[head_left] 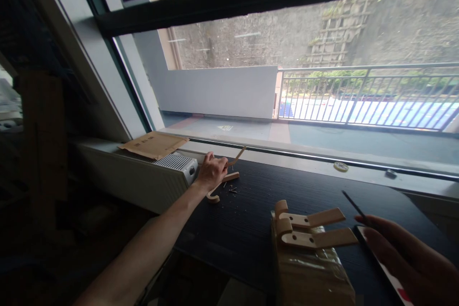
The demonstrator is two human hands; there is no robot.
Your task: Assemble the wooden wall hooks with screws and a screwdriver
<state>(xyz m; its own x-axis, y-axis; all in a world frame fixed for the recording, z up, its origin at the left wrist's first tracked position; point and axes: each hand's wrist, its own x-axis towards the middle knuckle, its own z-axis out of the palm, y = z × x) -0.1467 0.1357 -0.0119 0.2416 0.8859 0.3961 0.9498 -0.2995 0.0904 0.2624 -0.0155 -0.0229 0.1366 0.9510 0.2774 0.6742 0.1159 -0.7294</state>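
My left hand (211, 171) reaches far out over the dark table (251, 220), its fingers closed on a thin wooden hook piece (237, 156) that points up to the right. Just below it a second wooden hook (219, 188) lies flat among small screws (232, 191). Near me, two wooden hooks (315, 229) rest on a taped brown block (308, 272). My right hand (405, 256) is at the lower right, fingers curled round a thin dark rod-like tool (353, 205) that points up to the left.
A white radiator-like unit (175, 165) stands at the table's left with a cardboard piece (154, 144) on top. A roll of tape (340, 166) and a small dark object (390, 173) lie on the window sill. A phone-like flat item (383, 267) lies under my right hand.
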